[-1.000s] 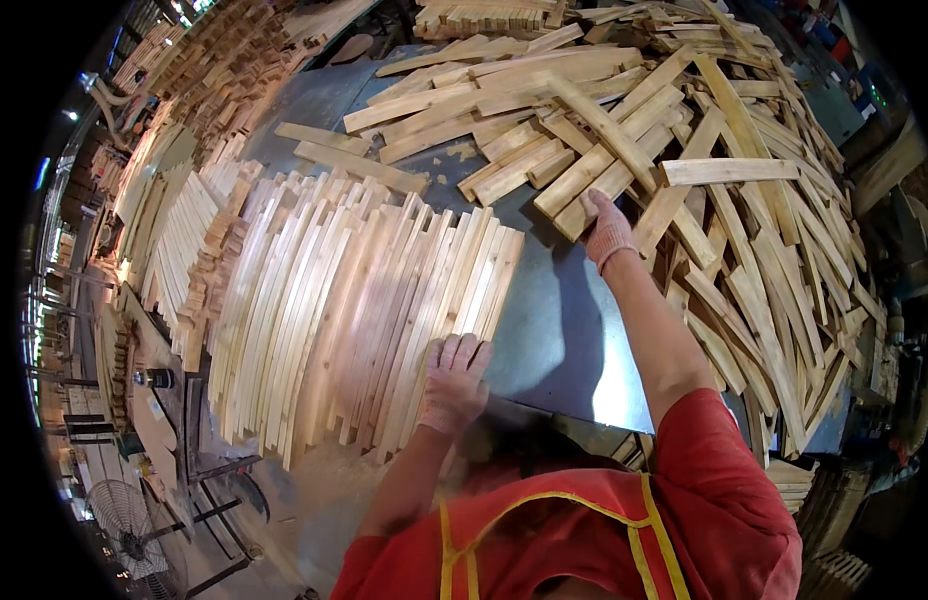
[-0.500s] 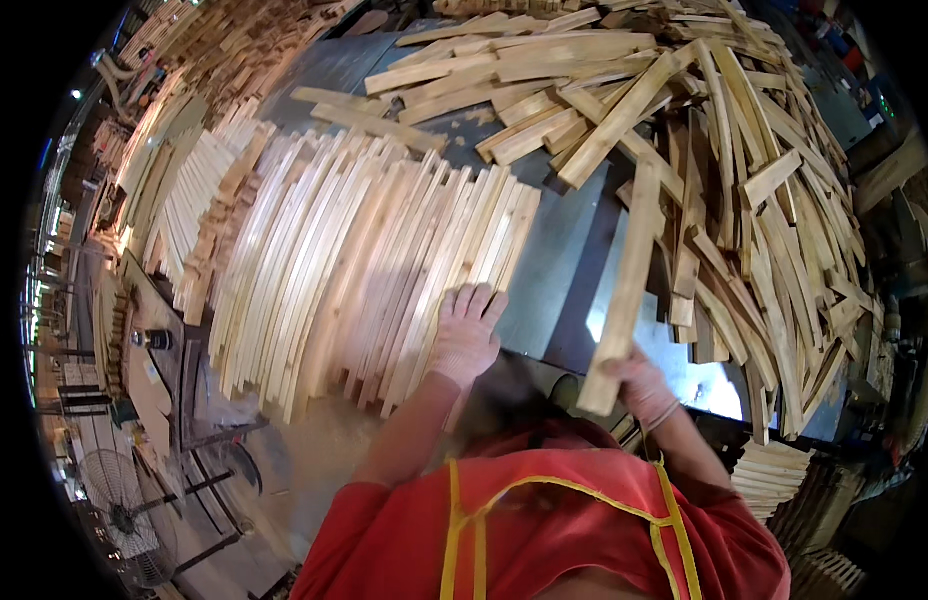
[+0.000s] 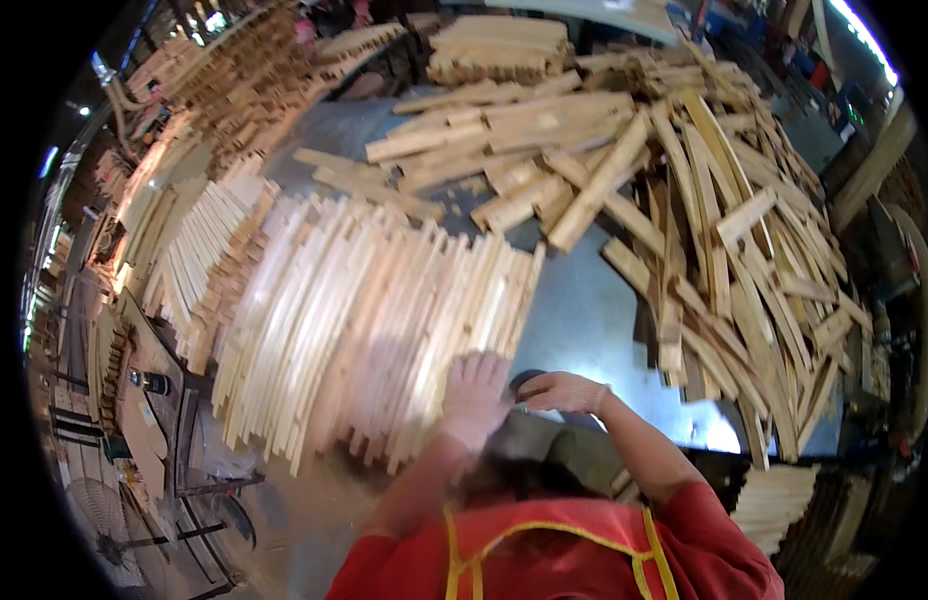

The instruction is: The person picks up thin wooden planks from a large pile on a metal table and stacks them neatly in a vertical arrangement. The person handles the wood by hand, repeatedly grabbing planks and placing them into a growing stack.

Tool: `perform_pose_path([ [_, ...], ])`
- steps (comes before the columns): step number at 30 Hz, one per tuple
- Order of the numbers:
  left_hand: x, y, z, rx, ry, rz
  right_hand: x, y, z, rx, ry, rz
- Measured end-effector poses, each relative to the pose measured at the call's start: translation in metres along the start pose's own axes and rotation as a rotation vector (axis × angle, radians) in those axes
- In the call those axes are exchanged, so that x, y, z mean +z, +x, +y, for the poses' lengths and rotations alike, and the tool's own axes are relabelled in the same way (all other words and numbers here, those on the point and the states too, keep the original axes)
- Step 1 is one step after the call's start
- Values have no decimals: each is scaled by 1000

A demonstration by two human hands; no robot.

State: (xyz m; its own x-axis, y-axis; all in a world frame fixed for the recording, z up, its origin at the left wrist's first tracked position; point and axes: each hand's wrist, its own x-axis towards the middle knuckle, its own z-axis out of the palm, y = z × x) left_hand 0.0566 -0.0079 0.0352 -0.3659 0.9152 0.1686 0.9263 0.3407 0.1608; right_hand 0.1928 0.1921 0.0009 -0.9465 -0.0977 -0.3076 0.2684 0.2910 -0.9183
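Resting flat, open left hand (image 3: 474,395) on slat row (image 3: 364,330), slats lengthwise away; right hand (image 3: 562,390) open, empty.

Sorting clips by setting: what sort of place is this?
Probably a woodworking shop or timber mill: a grey metal worktable bears a neat row of pale wooden slats and a loose heap of wooden offcuts, with more stacked lumber behind.
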Motion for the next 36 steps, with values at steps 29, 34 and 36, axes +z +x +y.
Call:
perform_pose_path([
  [29, 12, 11, 3, -61, 48, -257, 119, -49, 2, 551, 139, 329],
  [34, 21, 21, 20, -51, 147, -216, 93, -38, -22, 2, -203, 39],
  [36, 26, 12, 10, -18, 215, -203, 18, -57, -45, 112, -116, 404],
])
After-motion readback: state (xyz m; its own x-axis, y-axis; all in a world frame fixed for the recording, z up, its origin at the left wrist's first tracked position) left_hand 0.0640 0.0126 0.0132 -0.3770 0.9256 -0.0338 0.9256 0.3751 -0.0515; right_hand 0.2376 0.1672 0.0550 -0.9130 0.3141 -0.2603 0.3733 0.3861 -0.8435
